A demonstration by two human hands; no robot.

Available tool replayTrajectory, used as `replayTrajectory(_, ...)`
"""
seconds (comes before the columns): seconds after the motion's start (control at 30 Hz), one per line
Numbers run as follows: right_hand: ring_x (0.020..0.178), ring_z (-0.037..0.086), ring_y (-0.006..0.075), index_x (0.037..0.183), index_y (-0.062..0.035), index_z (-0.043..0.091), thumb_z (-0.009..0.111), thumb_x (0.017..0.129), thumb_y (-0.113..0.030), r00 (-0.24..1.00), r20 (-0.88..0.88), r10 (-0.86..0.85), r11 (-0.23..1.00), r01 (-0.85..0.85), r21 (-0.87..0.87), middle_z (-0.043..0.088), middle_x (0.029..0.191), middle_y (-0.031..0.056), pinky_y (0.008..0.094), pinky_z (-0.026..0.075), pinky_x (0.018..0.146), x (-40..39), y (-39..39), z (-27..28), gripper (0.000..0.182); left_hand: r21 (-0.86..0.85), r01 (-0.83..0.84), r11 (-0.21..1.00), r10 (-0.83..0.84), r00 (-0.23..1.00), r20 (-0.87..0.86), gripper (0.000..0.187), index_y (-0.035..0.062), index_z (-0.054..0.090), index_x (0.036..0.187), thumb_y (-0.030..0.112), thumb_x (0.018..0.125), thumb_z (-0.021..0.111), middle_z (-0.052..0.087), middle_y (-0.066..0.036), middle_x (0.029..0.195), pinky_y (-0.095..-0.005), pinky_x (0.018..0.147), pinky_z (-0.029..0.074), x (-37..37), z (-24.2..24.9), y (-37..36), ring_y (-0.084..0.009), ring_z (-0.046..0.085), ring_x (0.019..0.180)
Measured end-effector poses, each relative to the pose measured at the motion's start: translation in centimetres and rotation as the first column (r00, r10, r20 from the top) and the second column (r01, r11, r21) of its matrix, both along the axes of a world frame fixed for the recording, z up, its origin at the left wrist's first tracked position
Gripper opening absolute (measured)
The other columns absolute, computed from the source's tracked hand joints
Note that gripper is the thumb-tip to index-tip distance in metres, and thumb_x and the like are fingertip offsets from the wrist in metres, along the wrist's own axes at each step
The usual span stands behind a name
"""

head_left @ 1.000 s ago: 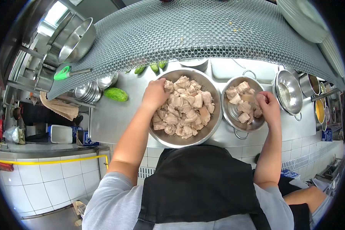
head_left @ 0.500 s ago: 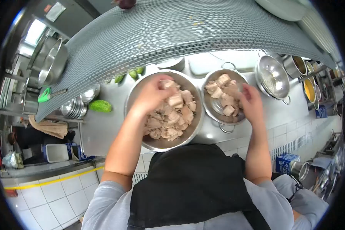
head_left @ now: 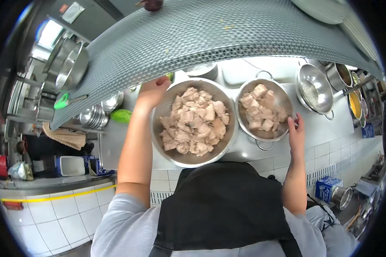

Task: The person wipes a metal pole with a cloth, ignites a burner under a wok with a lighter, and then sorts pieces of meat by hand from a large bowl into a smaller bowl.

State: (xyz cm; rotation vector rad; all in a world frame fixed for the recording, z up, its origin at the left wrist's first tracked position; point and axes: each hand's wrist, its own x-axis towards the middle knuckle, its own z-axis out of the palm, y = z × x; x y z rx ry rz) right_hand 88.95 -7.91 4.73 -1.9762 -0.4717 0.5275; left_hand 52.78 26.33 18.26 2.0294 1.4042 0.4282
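My left hand (head_left: 153, 91) is at the far left rim of a large metal bowl (head_left: 156, 132), beneath the shelf edge. Its visible fingers are bent, and the shelf and hand hide the rest. Pale chunks of meat (head_left: 197, 122) are heaped in that bowl. To its right stands a smaller two-handled metal colander (head_left: 283, 92), holding more pale meat chunks (head_left: 261, 109). My right hand (head_left: 298, 130) is open beside the colander's right rim, fingers apart and fingertips right at the edge.
A perforated metal shelf (head_left: 210, 36) overhangs the counter's back. Left of the bowls lie a green cucumber (head_left: 121, 115) and stacked metal bowls (head_left: 94, 118). An empty metal colander (head_left: 315, 88) stands right, with pots beyond. A white tray (head_left: 266, 70) sits behind.
My left hand has left the meat in the large bowl and moved back and left to its rim. My right hand has drawn out of the smaller colander to its right edge.
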Motion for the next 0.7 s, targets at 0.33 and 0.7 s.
replayTrajectory(0.33,0.122,0.053,0.0242,0.141,-0.0013,0.043,0.055,0.098,-0.02,0.984,-0.172,0.046,0.975,-0.007,0.22,0.055,0.135,0.0144,0.0354,0.039,0.105,-3.6,1.7,0.1,0.049,0.078,0.306,0.949,-0.278,0.926,-0.255,0.051,-0.0019,0.064,0.117,0.032,0.079,0.074,0.07,-0.019,0.1,-0.0368,0.085,0.052,0.2,-7.0,-3.8,-0.0279,0.068,0.094)
replayTrajectory(0.7,0.123,0.053,0.026,0.14,-0.0004,0.043,0.055,0.097,-0.019,0.99,-0.14,0.029,0.982,-0.002,0.191,0.056,0.134,0.0166,0.0362,0.039,0.105,-4.1,1.5,0.0,0.048,-0.155,0.213,0.965,-0.263,0.807,-0.528,0.04,0.0101,0.064,0.119,0.02,0.08,0.063,0.064,-0.018,0.12,-0.0424,0.097,0.047,-1.6,-5.3,-3.7,-0.0347,0.06,0.113)
